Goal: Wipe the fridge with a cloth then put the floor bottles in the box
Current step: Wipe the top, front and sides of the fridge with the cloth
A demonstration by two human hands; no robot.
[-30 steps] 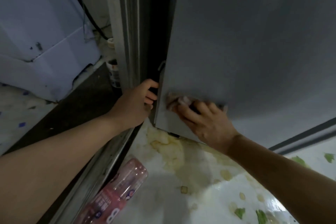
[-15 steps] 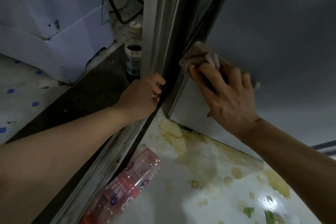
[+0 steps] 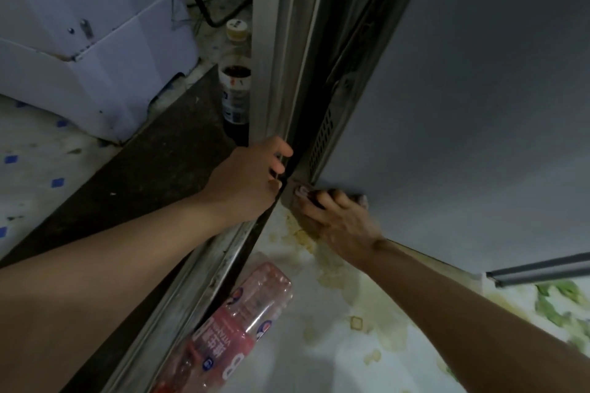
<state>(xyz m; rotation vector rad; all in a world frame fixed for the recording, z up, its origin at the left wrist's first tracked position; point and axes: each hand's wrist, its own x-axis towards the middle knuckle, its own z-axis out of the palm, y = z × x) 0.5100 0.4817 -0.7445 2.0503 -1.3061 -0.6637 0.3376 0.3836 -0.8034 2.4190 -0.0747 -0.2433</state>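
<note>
We find the wiping step in hand: the right hand presses the cloth, fingers curled over it, at the fridge door's lower corner, centre frame. The left hand grips the door frame. The pink bottle, bottom centre, and the dark bottle, upper centre, await boxing; no box is in view.

Fridge: grey, flat-sided, its lower corner near the stained floor.
Cloth: small, pinkish, bunched, pressed against the fridge's bottom corner.
Pink bottle: clear plastic, pink label, lying on its side on the floor.
Dark bottle: upright, pale cap, standing behind the metal frame.
</note>
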